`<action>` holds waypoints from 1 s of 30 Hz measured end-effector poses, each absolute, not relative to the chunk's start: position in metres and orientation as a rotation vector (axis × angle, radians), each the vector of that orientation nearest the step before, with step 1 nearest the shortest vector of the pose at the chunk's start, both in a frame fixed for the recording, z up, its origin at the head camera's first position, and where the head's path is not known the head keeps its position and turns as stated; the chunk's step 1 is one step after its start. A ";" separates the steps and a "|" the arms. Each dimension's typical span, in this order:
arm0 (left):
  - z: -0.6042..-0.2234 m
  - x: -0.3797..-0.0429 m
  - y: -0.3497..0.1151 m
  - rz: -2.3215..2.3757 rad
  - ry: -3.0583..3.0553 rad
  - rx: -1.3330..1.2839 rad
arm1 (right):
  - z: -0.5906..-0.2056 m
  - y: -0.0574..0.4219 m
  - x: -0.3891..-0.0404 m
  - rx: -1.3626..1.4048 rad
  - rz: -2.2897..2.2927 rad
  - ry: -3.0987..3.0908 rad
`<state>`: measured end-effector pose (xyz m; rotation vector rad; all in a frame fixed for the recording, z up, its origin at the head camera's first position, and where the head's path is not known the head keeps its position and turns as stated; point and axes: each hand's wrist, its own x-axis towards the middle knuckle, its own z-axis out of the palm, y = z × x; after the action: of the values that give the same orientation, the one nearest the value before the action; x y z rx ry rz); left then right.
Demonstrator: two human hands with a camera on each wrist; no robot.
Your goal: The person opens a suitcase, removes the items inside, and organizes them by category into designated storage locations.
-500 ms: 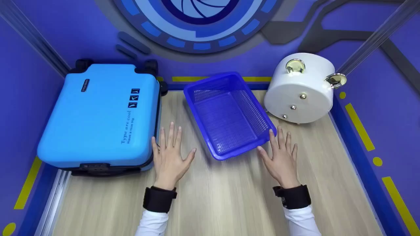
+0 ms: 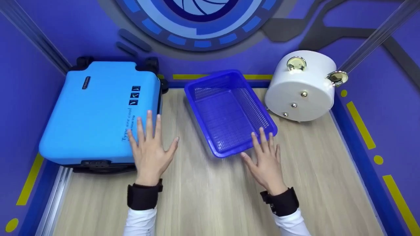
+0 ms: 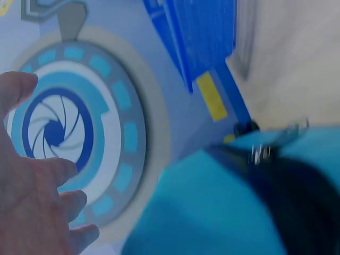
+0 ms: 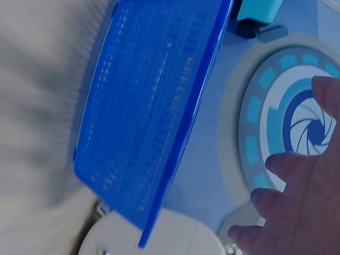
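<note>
My left hand [image 2: 150, 155], fingers spread, hovers palm down over the near right corner of a light blue suitcase [image 2: 95, 114] that lies flat on the left. Its thumb points out toward the middle. My right hand [image 2: 266, 160] is also spread, above the near right corner of an empty blue plastic basket [image 2: 226, 114]; whether a fingertip touches the rim cannot be made out. Neither hand holds anything. The left wrist view shows the suitcase's blurred edge [image 3: 212, 207] beside the hand, and the right wrist view has the basket's perforated side [image 4: 143, 106].
A white round bag or case [image 2: 300, 88] with gold knobs and gold round fittings stands at the back right, near the basket. Blue printed walls [image 2: 203, 64] close off the back and sides of the wooden surface [image 2: 210, 196].
Both hands have moved left. The left hand has gone from beside the suitcase to over its corner, and the right hand from the basket's outer corner to over its near rim.
</note>
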<state>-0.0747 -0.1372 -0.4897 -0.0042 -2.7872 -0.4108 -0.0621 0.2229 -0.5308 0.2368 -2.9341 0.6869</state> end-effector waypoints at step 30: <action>-0.496 -0.069 -0.167 -0.424 -2.763 0.409 | -0.541 0.164 -0.029 0.571 0.775 -2.887</action>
<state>-0.0694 -0.1668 -0.4962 0.4090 -2.7628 -0.4237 -0.0291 0.1640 -0.5413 0.5707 -2.8868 0.7754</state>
